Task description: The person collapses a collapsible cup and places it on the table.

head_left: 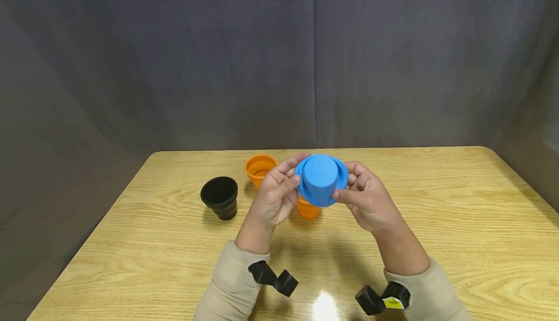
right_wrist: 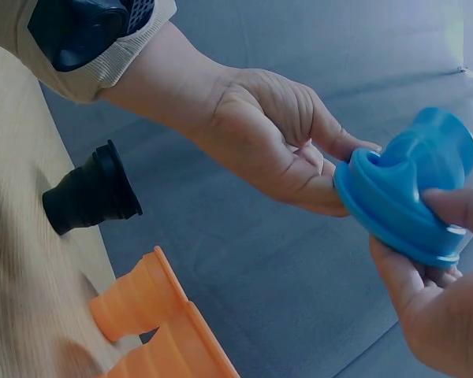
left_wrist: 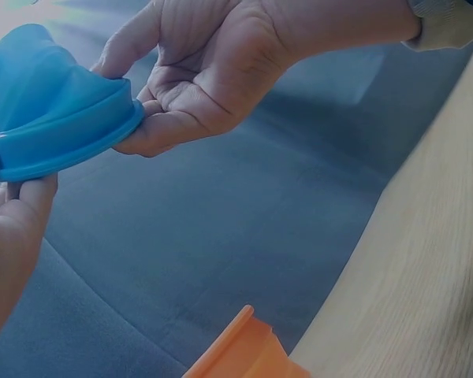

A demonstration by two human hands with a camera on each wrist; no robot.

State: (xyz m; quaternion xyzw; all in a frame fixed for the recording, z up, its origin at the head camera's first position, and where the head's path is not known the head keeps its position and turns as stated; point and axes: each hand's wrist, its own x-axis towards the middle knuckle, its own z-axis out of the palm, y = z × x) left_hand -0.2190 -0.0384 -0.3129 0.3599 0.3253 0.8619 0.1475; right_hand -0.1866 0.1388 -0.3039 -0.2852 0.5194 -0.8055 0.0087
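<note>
A blue collapsible cup point(head_left: 320, 173) is held up above the table, its round base turned toward the head camera and its wide rim away. My left hand point(head_left: 274, 194) pinches the rim's left side between thumb and fingers. On the right side, my right hand point(head_left: 370, 199) grips the rim, with the thumb pressed near the cup's wall. Both wrist views show the blue cup's wall point(right_wrist: 402, 189) folded and dented beside the rim. Below and behind the hands stand two orange collapsible cups, one point(head_left: 260, 165) partly covered by my left hand, the other point(head_left: 308, 209) mostly hidden by the blue cup.
A black collapsible cup point(head_left: 220, 197) stands upright on the wooden table point(head_left: 144, 243), left of my left hand. Grey cloth point(head_left: 218, 68) hangs behind the table and at its sides. Both sleeves carry black wrist devices point(head_left: 286, 282).
</note>
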